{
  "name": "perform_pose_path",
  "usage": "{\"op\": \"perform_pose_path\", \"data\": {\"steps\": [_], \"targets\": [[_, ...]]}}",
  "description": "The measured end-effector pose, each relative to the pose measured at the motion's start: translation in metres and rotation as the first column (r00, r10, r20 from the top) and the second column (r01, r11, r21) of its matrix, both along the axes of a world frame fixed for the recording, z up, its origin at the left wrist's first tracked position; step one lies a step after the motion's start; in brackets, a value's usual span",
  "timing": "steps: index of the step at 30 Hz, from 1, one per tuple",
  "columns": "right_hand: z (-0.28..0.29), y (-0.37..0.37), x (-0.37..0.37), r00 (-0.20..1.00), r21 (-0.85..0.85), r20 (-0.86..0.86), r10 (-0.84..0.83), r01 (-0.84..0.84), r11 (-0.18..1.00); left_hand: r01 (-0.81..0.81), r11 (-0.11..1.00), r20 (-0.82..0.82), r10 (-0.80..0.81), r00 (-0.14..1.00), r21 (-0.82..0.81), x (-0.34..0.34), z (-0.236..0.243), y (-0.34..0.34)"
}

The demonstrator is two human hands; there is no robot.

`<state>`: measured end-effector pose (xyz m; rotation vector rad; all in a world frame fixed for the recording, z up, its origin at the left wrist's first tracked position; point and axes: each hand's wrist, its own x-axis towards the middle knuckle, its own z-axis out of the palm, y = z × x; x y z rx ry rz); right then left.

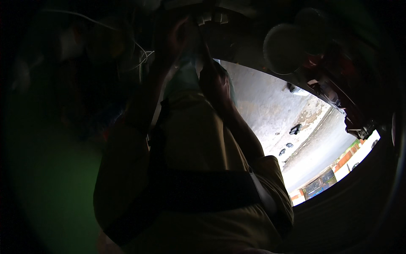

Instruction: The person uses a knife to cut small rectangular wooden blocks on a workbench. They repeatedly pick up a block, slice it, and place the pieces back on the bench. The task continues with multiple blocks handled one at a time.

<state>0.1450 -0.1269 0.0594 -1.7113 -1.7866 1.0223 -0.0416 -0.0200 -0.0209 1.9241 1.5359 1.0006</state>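
Observation:
Deep shadow covers most of the view. My right hand [216, 82], at the upper middle, is closed, and a thin dark length [204, 44] rises from it. Whether that is a held tool or a stretched finger is too dark to tell. To its left and farther up is my left hand [179, 36], dim and blurred, with its fingers lost in the dark. Between and below the hands shows pale greenish cloth [184, 76]. Just beyond them sit some small pale blocks [211, 18], whose kind I cannot make out.
A thin white cable [141, 59] hangs in loops at the left. At upper right is a round pale-rimmed object [281, 48], near dark red items [315, 61]. Sunlit worn ground [262, 93] lies to the right, with dark footwear [295, 129] on it.

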Motion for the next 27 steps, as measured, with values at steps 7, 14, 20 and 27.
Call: {"op": "perform_pose_path", "data": {"steps": [7, 14, 20, 27], "targets": [[-0.002, -0.016, 0.015, 0.997, 0.082, 0.081, 0.001, -0.008, 0.997, -0.051, 0.999, 0.065, 0.050, 0.997, 0.010, 0.018, 0.016, 0.011], [0.006, -0.004, 0.022, 0.990, -0.014, -0.116, -0.086, 0.085, 0.996, -0.061, 0.997, 0.266, 0.073, 0.961, -0.053, 0.015, -0.037, 0.010], [-0.006, -0.034, 0.044, 0.970, -0.011, -0.090, -0.225, 0.225, 0.974, -0.162, 0.984, -0.024, 0.165, 0.986, 0.078, -0.006, 0.068, 0.046], [-0.009, -0.045, 0.066, 0.982, 0.055, 0.037, -0.184, 0.181, 0.982, -0.592, 0.799, -0.400, 0.577, 0.712, 0.100, -0.072, -0.043, 0.157]]}}
